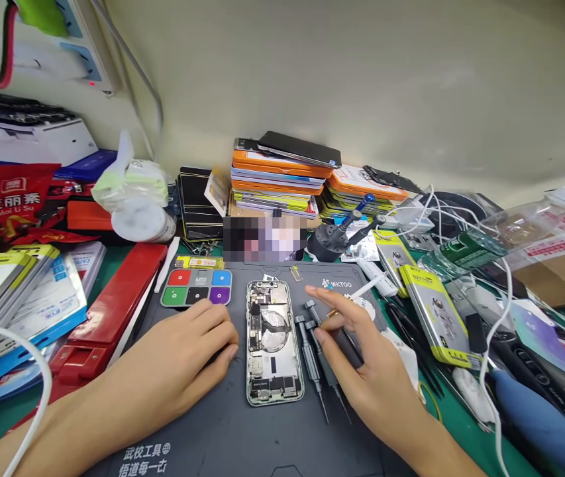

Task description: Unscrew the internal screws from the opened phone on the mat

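An opened phone (273, 344) lies on the dark mat, its battery, boards and round coil exposed. Beside its left edge, my left hand (190, 354) rests on the mat with curled fingers, and nothing shows in them. My right hand (356, 358) hovers to the right of the phone, index finger stretched out and thumb apart from it. Slim grey screwdrivers (314, 361) lie between the phone and that hand, partly under the thumb. Near the fingers is a thin white stick (364, 287) with a gold-coloured part; whether the hand touches it I cannot tell.
Left of the phone sits a coloured screw tray (197, 287). Behind it stand stacked boxes (277, 179) and a dark tool holder (329, 242). Yellow battery packs (436, 318), white cables and a plastic bottle (475, 248) crowd the right; a red tool (108, 305) lies left.
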A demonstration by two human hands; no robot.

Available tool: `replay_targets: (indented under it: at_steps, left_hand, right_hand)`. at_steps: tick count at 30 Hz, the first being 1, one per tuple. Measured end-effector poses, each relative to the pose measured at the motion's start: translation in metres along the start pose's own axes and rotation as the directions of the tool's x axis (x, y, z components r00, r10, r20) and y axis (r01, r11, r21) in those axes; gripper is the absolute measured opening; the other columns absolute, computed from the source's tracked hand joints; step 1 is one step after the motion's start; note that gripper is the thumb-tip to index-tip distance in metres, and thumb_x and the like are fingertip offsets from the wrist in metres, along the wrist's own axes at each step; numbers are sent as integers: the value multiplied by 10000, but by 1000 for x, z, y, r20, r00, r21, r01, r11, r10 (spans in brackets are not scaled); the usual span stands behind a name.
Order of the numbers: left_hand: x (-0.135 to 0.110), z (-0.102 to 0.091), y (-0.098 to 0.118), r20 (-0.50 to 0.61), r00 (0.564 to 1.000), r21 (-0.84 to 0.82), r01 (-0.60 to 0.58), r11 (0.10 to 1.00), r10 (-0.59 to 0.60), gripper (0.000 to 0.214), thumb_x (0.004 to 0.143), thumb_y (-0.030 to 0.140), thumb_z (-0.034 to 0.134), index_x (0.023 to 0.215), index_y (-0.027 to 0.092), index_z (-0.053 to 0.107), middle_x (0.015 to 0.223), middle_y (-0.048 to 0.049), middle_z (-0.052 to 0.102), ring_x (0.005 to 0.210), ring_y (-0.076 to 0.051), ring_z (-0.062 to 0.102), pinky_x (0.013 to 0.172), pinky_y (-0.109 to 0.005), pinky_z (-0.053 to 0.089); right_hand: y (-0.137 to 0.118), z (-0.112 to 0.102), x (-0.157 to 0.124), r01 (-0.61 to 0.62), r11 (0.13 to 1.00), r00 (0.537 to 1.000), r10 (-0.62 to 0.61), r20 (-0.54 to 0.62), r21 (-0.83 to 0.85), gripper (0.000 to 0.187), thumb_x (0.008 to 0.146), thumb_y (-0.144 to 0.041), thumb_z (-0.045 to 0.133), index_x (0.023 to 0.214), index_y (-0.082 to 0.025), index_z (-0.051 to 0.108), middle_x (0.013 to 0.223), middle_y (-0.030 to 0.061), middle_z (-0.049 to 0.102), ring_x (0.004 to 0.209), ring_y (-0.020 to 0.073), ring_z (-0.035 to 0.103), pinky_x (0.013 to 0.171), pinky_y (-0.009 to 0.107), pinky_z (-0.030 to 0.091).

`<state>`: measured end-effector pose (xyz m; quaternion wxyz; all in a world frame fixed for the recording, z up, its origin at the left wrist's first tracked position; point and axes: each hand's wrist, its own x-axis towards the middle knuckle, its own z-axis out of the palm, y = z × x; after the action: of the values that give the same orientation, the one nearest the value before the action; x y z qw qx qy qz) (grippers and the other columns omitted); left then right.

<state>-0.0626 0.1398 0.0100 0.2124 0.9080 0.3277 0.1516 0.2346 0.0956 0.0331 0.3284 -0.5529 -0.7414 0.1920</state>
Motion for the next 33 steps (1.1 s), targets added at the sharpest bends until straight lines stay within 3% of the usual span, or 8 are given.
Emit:
replay_targets:
  at_steps: [9, 18, 25, 33]
  left_hand:
    - [1, 1, 2, 44, 998, -33, 43, 999, -42, 254, 1136, 206, 374, 1027, 231, 602, 1044, -30, 600, 962, -235, 528, 893, -400, 420]
    - [2, 0, 4, 28, 999, -19, 35, 999, -34, 250, 1138, 198, 368, 1014, 225, 583, 1034, -30, 599, 958, -239, 518, 910, -413, 420]
    - [3, -3, 4, 54, 998, -36, 43, 998, -41, 247, 1140, 198, 370, 1012, 221, 579, 1028, -23, 598, 942, -227, 510, 999, -444, 411]
    - [4, -2, 3, 40, 999, -21, 33, 999, -32, 253, 1139, 199, 370, 1008, 221, 586, 1023, -27, 602, 941, -224, 519, 1018, -445, 420]
  right_hand:
    - [6, 0, -4, -25, 1000, 1000, 25, -7, 8, 528, 1098, -220, 543, 1576, -432, 470, 1168, 37, 730, 994, 243, 728, 1001, 438, 632]
    - [4, 2, 1, -52, 996, 998, 54, -24, 73, 473, 1115, -274, 547, 1555, -425, 465, 1515, 31, 652, 1025, 203, 730, 1048, 430, 587]
    - [6, -1, 3, -136, 986, 982, 147, -114, 100, 465, 1124, -366, 547, 1575, -423, 448, 1577, 58, 592, 1090, 232, 717, 951, 442, 608]
    - [12, 4, 0, -156, 985, 985, 160, -64, 68, 481, 1133, -402, 517, 1603, -431, 416, 1569, 73, 598, 1122, 258, 730, 943, 478, 623]
